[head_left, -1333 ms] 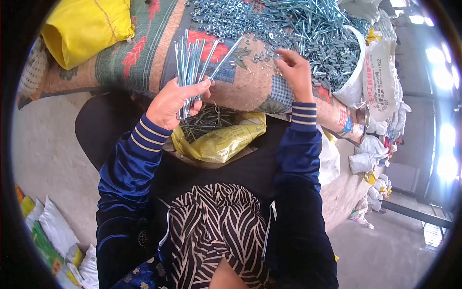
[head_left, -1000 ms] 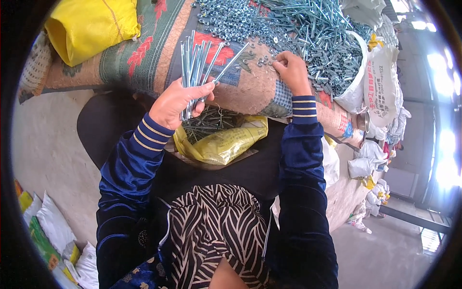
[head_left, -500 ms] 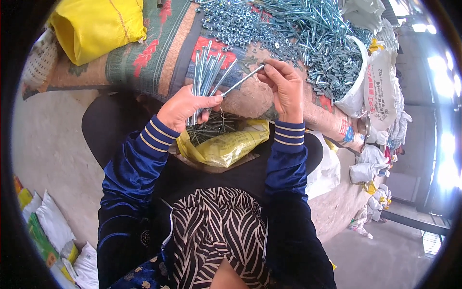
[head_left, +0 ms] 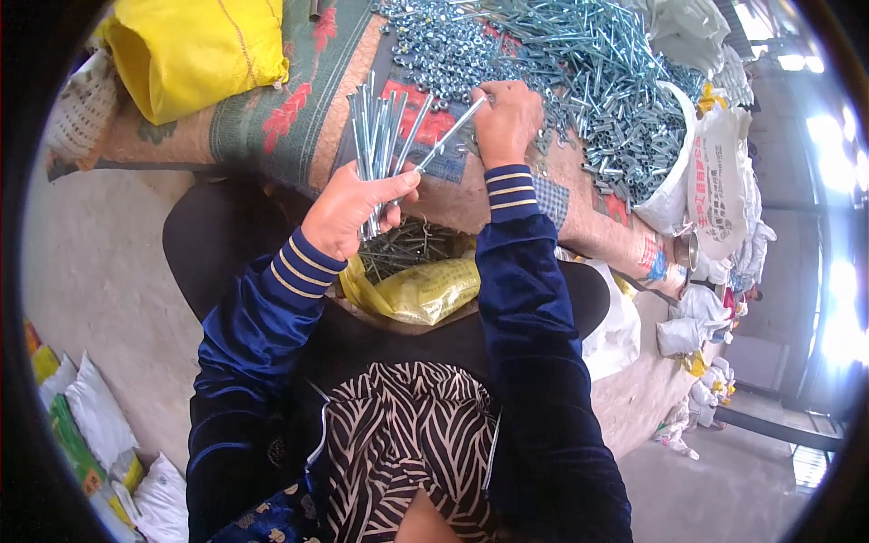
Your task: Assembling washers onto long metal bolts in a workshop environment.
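My left hand (head_left: 348, 206) is closed round a bundle of long silvery bolts (head_left: 375, 127), which stand roughly upright. Between its thumb and finger, one bolt (head_left: 451, 134) slants out to the right. My right hand (head_left: 509, 125) is over the near edge of a heap of small metal nuts (head_left: 430, 54), its fingers bent together by that bolt's far end. Whatever those fingertips hold is too small to make out. Below my left hand, dark thin metal pieces (head_left: 407, 246) lie in an open yellow plastic bag (head_left: 424, 291) between my legs.
Long bolts (head_left: 579, 45) are heaped at the far right, with short metal sleeves (head_left: 634, 149) nearer me beside a white sack (head_left: 720, 181). A yellow sack (head_left: 195, 59) lies at the far left on the patterned cloth (head_left: 262, 136). White sacks (head_left: 98, 412) stand on the floor at lower left.
My right hand has moved left and away from me to the nuts' edge, its fingers now bent downward. The left hand keeps the bundle nearly in place.
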A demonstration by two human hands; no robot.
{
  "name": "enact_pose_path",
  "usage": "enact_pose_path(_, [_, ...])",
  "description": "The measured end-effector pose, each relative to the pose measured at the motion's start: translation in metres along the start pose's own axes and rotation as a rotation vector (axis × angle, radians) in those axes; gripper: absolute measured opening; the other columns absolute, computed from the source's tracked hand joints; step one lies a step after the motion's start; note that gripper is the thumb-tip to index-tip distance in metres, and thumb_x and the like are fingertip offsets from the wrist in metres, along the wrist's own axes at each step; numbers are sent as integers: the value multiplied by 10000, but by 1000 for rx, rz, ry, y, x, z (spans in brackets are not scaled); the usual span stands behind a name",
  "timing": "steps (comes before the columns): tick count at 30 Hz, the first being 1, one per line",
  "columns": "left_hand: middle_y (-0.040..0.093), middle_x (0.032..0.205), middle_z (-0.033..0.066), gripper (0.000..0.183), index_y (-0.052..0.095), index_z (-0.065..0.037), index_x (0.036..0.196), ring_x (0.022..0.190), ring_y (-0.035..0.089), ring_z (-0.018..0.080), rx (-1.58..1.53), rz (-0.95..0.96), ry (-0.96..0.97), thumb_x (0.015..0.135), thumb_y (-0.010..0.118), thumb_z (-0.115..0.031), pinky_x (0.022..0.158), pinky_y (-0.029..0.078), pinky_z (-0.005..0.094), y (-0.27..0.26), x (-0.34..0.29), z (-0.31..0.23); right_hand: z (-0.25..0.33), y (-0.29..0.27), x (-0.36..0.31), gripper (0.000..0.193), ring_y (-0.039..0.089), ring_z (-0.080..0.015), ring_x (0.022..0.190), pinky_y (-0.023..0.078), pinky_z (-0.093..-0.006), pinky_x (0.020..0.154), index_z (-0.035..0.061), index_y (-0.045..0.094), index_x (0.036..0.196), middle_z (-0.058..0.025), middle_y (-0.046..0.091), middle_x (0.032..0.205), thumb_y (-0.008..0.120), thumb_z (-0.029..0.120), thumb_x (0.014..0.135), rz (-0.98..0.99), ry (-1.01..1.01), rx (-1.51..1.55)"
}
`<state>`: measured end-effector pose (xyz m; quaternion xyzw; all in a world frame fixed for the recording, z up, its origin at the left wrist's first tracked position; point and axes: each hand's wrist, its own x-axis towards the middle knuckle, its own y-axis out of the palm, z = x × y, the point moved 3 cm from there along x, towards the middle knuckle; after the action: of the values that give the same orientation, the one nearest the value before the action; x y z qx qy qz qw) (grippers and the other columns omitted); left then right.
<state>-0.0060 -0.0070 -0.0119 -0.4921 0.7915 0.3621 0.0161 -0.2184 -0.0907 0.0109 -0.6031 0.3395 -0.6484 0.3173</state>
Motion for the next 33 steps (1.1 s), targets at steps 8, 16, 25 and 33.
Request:
enact_pose_path(8, [605,744,31,227,590,-41,969,508,522,61,28,-2,-56,831,685,-194,426,394,192,-1,-5,-3,-30,-19,-7,103,649,-179,675,525,-284,605,9,660,807,-69,673,815,708,83,753,244,312,810])
enact_pose_path(16, [614,754,33,240,596,-51,963,504,523,60,100,127,-105,819,698,-214,428,399,189,0,-2,7,-29,-63,-28,202,646,-143,773,543,-257,717,-14,609,923,-91,656,886,715,-23,751,587,456,1549])
enact_pose_path(25, [610,802,12,219,604,-55,968,539,553,71,130,76,-44,847,665,-228,441,395,203,6,-6,6,3,-61,-78,212,580,-101,693,480,-238,668,11,634,971,-29,632,837,712,36,775,838,525,1455])
enact_pose_path(33, [621,766,19,174,605,-26,947,573,615,91,180,-3,130,816,666,-124,457,402,192,9,-8,5,9,-79,-60,326,602,-119,835,466,-243,781,-19,604,1099,-103,657,933,562,261,938,658,454,1522])
